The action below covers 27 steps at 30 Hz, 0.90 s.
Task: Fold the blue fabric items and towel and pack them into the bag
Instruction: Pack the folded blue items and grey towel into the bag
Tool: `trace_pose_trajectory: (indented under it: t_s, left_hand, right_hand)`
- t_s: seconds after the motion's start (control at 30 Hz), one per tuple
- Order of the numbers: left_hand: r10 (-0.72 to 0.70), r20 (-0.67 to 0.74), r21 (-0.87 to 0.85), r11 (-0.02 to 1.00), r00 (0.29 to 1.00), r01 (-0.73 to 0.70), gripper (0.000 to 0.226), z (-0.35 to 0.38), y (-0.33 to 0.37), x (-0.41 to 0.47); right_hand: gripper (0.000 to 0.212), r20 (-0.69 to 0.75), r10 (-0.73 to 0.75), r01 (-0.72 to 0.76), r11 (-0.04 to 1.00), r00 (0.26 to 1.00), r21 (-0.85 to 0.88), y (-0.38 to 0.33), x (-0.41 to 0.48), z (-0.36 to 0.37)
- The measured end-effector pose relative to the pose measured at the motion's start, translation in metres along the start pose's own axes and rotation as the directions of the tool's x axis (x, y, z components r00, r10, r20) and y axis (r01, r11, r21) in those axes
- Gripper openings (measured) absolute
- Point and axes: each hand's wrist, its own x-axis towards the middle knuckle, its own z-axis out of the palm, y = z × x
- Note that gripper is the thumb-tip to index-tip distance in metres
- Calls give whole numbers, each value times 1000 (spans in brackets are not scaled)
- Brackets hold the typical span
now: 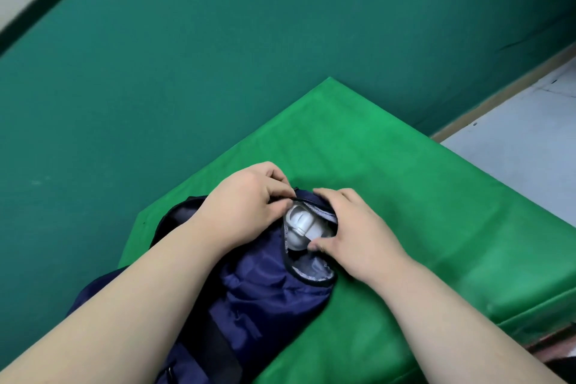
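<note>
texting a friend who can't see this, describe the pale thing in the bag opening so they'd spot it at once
On the green table lies a dark blue bag, its far end unzipped. Between the left hand and the right hand, which hold that opening, sits a rounded white object. It is the only pale, hard-looking thing amid dark cloth.

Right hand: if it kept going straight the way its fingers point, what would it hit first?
Probably the left hand, pinching the open edge of the bag just ahead of the right hand. Depth is unclear, so it might pass over.
</note>
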Motion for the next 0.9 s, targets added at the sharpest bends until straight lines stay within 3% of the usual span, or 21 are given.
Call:
trace_pose_trajectory:
  t_s: [0.17,0.37,0.73,0.9]
  left_hand:
    - [-33,25,28,999,999,32,21,5,-9,1]
    - [-83,14,26,996,996,83,36,0,-7,0]
    - [-152,9,-160,975,988,152,24,1,-8,-4]
    - [-168,15,-218,961,986,168,23,0,-9,-8]
  right_hand:
    - [87,10,-33,33,997,999,-73,-3,-2,-2]
    - [70,24,-79,76,993,997,86,-13,0,-9]
    - [32,-78,11,-9,1000,997,28,-33,10,-1]
    - [29,-90,2,0,1000,996,21,-43,10,1]
